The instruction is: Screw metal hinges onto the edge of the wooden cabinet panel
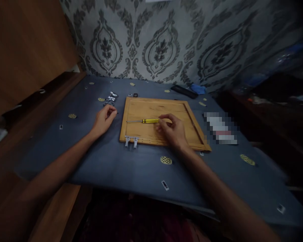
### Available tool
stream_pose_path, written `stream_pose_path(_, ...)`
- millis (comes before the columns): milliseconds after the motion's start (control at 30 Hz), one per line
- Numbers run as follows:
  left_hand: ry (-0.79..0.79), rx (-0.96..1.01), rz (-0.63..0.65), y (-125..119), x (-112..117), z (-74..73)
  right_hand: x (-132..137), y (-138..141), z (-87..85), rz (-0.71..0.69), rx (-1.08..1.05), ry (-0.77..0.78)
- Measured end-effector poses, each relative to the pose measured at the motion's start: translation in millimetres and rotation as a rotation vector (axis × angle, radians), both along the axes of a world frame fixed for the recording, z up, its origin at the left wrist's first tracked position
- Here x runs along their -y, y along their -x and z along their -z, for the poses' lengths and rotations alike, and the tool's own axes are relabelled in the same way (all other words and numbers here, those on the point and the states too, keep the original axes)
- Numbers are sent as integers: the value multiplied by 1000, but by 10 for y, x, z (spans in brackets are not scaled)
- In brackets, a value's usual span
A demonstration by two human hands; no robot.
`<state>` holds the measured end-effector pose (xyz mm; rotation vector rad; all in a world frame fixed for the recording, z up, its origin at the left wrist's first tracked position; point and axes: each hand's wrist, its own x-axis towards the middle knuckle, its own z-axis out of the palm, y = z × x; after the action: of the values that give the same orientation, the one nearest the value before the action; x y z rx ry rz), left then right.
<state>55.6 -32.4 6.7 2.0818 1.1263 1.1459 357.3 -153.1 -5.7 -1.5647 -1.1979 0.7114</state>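
Note:
My right hand is over the wooden panel, a framed cabinet door lying flat. Its thumb and fingers close on the handle end of a yellow and black screwdriver, whose shaft points left across the panel. To the left of the panel, my left hand is pinched close to the cloth. A tiny dark thing may be at its fingertips, too small to name. Several metal hinge parts lie just beyond that hand. Two metal hinge pieces sit at the panel's near left edge.
A blue patterned cloth covers the surface. At the back right lie a long black object and a crumpled blue item. A blurred-out flat item is right of the panel. A patterned wall rises behind; brown wood stands left.

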Motion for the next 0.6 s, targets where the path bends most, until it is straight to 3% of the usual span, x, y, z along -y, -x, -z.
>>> stream_pose_path(167,15,-52,-122,146,-245,37,99,-157,53,37,195,-47)
stream_pose_path(367,57,-128,-272,399,-495,31,45,-234,102,-31,361,-129)
stream_pose_path(600,89,-248,-285,474,-597,122,52,-204,136,-103,493,-192)
